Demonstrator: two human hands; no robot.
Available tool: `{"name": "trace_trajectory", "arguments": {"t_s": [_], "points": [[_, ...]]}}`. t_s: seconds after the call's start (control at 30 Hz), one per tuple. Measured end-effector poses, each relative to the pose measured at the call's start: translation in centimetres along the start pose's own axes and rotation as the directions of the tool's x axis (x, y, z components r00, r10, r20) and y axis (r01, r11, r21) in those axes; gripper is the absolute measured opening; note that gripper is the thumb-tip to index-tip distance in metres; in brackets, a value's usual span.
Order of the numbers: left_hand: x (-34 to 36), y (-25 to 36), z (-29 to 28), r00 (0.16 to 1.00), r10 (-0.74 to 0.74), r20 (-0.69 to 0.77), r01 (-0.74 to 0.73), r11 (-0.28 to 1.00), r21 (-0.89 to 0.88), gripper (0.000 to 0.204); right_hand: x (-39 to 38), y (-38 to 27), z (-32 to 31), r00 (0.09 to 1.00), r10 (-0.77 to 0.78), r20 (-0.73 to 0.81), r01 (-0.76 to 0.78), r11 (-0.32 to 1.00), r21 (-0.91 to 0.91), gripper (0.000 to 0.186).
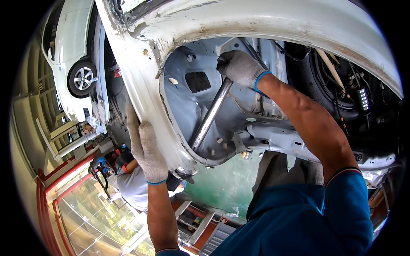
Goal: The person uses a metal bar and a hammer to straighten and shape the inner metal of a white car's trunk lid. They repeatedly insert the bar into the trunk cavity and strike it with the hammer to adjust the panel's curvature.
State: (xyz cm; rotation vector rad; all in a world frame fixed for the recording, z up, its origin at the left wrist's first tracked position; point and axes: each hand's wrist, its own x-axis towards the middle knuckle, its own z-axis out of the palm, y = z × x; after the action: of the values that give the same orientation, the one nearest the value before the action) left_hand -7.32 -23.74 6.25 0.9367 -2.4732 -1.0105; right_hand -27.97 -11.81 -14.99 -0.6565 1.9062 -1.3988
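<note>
A white car body shell (188,23) with a large cut-out fills the middle of the head view. My right hand (243,68), in a grey knit glove with a blue cuff, is closed round the upper end of a shiny metal bar (212,113). The bar slants down to the left inside the opening, and its lower end meets the inner edge of the panel. A dark end shows at my fingers, too small to make out. My left hand (147,149), gloved alike, lies flat along the outside of the white panel, fingers stretched out.
A tyre (314,81) and a small light with a row of lamps (363,100) are inside the body at right. Another person (132,183) crouches beyond my left hand. A white car (70,55) stands far left. A tool cart (194,224) is below, near the green floor (218,183).
</note>
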Motion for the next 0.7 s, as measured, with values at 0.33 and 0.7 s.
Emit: {"name": "trace_trajectory", "arguments": {"t_s": [0.33,0.7], "points": [[0.1,-0.3,0.2,1.0,0.01,0.019,-0.009,0.997,-0.078,0.072,1.7,-2.5,-0.2,0.995,-0.083,0.048,0.092,0.969,-0.231,0.023],[-0.3,-0.3,0.2,0.999,-0.035,-0.04,0.036,0.999,0.038,0.084,1.9,0.5,2.0,0.991,0.041,0.127,-0.029,0.995,-0.091,0.025]]}}
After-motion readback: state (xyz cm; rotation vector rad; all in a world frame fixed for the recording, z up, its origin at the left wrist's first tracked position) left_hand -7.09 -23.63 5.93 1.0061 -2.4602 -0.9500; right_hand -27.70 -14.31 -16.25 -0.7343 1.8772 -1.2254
